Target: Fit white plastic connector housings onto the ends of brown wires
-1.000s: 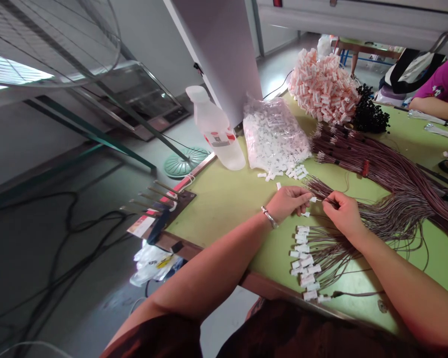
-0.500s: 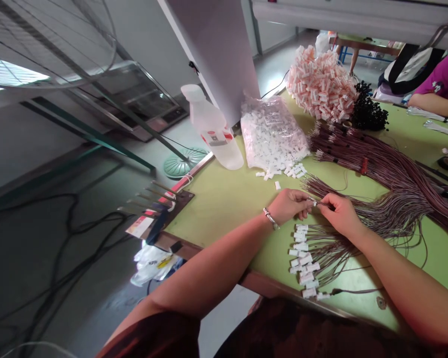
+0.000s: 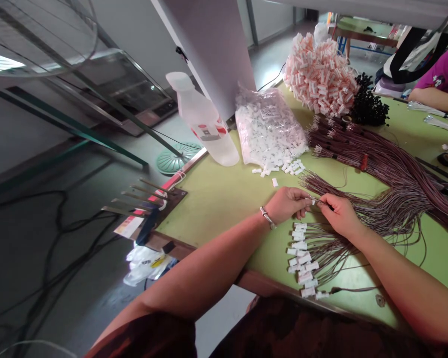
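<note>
My left hand (image 3: 288, 203) and my right hand (image 3: 338, 214) meet fingertip to fingertip over the green table (image 3: 224, 194). The left pinches a small white connector (image 3: 313, 201). The right pinches the end of a thin brown wire (image 3: 323, 203) against that connector. Just below the hands lies a row of brown wires with white connectors fitted (image 3: 301, 258). A loose fan of bare brown wires (image 3: 362, 204) runs off to the right behind my right hand. A few white connectors (image 3: 283, 169) lie spilled from an open clear bag (image 3: 267, 127).
A plastic bottle (image 3: 203, 122) leans at the table's left edge beside a white pillar (image 3: 212, 44). Behind stand a pile of pink-and-white parts (image 3: 319, 79), a black clump (image 3: 369, 107) and thick brown wire bundles (image 3: 377, 159). Another person's arm (image 3: 438, 97) rests at the far right.
My hands came together, bringing wire end and connector into contact. The view shifted slightly, so everything sits a little lower and to the left.
</note>
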Demonstrator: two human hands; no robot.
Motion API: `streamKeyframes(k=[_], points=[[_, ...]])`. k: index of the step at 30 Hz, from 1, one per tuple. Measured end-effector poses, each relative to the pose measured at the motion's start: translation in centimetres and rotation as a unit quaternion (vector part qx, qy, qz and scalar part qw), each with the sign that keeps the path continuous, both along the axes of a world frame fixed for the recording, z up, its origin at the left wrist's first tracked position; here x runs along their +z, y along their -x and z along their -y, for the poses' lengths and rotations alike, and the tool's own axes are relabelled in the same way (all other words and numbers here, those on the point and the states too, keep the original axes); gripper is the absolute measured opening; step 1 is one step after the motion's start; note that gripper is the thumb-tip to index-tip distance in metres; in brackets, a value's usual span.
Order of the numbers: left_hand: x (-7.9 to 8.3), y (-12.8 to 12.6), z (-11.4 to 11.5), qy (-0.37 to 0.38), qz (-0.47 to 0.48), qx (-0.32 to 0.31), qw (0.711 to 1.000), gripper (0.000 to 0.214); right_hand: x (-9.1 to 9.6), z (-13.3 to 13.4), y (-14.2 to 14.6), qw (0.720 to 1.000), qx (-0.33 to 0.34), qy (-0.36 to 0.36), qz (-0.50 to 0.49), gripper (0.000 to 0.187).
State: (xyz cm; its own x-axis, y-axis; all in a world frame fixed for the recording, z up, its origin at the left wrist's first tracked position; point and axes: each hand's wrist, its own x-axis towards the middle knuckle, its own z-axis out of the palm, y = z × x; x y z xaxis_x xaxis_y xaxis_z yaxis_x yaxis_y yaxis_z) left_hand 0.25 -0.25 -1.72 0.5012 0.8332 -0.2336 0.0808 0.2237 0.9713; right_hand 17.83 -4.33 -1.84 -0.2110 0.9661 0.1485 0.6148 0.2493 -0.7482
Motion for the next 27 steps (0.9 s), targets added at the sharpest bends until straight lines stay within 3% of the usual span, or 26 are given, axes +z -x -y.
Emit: streamKeyframes(k=[5,9,12,15,16,17,18,19,20,21,23,27], points=[[-0.2,-0.3,0.1,-0.016,-0.031,-0.006,0.999,0.016,-0.4,-0.1,0.1,1.000,0.006,-0.011,0.012,0.015],[0.3,0.0,0.3,-0.033,-0.087,-0.030,0.995,0.015,-0.1,-0.1,-0.2,0.999,0.009,0.021,-0.027,0.017],[1.3,1.0,0.6,-0.094,-0.116,-0.145,0.978,0.012,0.1,-0.3,-0.6,0.991,-0.026,0.053,-0.124,0.020],[2.3,2.5,0.3,-0.162,-0.093,-0.283,0.941,0.017,-0.1,-0.5,-0.6,0.972,-0.077,0.106,-0.195,0.024],[2.5,3.1,0.0,-0.180,-0.103,-0.274,0.939,0.017,-0.3,-0.6,-0.5,0.969,-0.082,0.116,-0.201,0.025],[2.5,3.6,-0.5,-0.200,-0.137,-0.223,0.944,0.017,-0.4,-0.6,-0.3,0.969,-0.084,0.119,-0.201,0.027],[2.4,4.0,-1.2,-0.220,-0.195,-0.134,0.946,0.019,-0.4,-0.7,-0.1,0.969,-0.085,0.117,-0.200,0.027],[2.2,4.4,-1.9,-0.236,-0.271,-0.008,0.933,0.026,-0.4,-0.7,0.1,0.969,-0.088,0.116,-0.200,0.026],[1.8,4.7,-2.6,-0.250,-0.342,0.106,0.900,0.029,-0.3,-0.7,0.3,0.968,-0.092,0.118,-0.202,0.024],[1.3,4.8,-3.3,-0.264,-0.389,0.160,0.868,0.028,-0.2,-0.6,0.4,0.966,-0.097,0.123,-0.205,0.023],[0.2,4.8,-4.4,-0.285,-0.436,0.174,0.836,0.027,0.0,-0.5,0.7,0.963,-0.097,0.132,-0.215,0.020],[-0.7,4.6,-4.7,-0.286,-0.439,0.119,0.843,0.012,0.0,-0.5,0.7,0.959,-0.094,0.135,-0.229,0.013]])
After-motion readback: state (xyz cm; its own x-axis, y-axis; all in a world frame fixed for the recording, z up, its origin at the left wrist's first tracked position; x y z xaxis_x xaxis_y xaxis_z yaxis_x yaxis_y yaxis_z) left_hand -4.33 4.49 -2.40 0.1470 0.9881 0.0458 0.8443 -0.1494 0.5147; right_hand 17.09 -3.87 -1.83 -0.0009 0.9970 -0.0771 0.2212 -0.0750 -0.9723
